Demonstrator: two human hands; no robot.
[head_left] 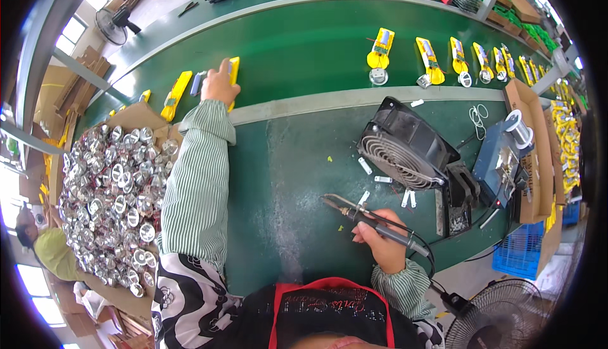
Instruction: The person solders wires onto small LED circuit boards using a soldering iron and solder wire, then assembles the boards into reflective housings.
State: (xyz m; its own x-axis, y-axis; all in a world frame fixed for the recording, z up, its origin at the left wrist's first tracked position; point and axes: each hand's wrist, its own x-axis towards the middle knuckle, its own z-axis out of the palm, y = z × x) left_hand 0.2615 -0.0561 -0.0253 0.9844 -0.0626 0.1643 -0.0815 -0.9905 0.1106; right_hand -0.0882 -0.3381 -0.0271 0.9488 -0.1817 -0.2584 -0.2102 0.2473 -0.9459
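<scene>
My left hand (220, 86) reaches to the far conveyor belt, its fingers closed on a yellow plastic casing (234, 69) that they partly cover. Just left of that hand lies a casing with a grey-blue cylindrical battery (196, 84), and another yellow casing (176, 96) sits further left. My right hand (384, 243) grips a soldering iron (387, 230) over the near bench, its bent tip pointing up and left. A thin feed tube runs along the iron, and its cable trails to the lower right.
A heap of shiny round lamp heads (120, 203) fills a carton on the left. A black blower fan (405, 146), small white parts (382, 179) and a blue soldering unit with a solder spool (519, 130) stand right. Yellow assemblies (430, 61) line the belt's right.
</scene>
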